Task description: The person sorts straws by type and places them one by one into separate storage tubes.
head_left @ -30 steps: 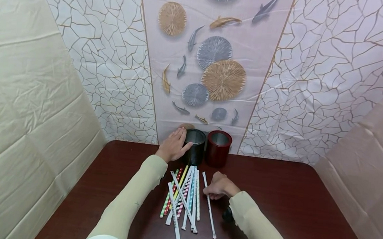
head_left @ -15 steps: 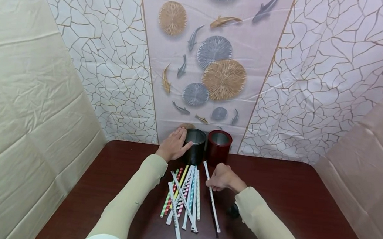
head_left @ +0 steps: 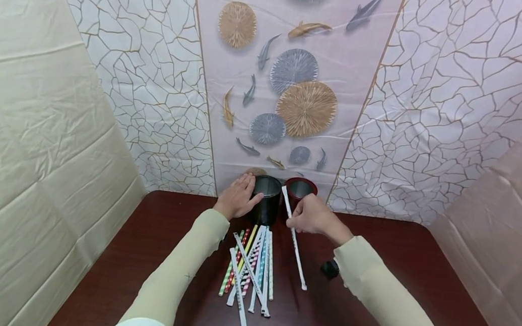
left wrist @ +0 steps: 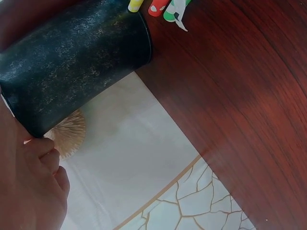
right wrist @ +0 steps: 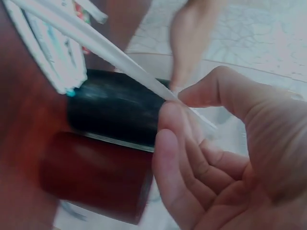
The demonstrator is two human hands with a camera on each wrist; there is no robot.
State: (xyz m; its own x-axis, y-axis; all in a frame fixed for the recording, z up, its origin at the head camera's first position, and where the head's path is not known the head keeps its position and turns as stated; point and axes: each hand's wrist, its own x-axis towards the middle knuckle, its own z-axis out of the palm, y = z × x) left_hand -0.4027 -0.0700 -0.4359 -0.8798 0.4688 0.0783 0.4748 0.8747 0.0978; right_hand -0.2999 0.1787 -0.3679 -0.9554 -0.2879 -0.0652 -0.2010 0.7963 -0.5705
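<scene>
My left hand point(head_left: 240, 196) is cupped round the left side of a black cup point(head_left: 267, 204) at the back of the table; its curled fingers point(left wrist: 36, 187) lie against the cup point(left wrist: 72, 62). My right hand point(head_left: 301, 217) pinches a white wrapped straw point(head_left: 297, 249) and holds it off the table, tilted, its upper end by the rim of the red cup point(head_left: 303, 187). In the right wrist view thumb and fingers point(right wrist: 175, 122) pinch the straw point(right wrist: 110, 50) in front of the black cup point(right wrist: 115, 110) and red cup point(right wrist: 96, 172).
A pile of several wrapped and coloured straws point(head_left: 250, 268) lies on the dark wooden table point(head_left: 394, 273) between my forearms. A small black object point(head_left: 329, 269) sits under my right forearm. Patterned sheets wall the table at the back and sides.
My right hand has picked one white straw up from the table and carried it back and upward towards the two cups. The left hand has stayed on the black cup.
</scene>
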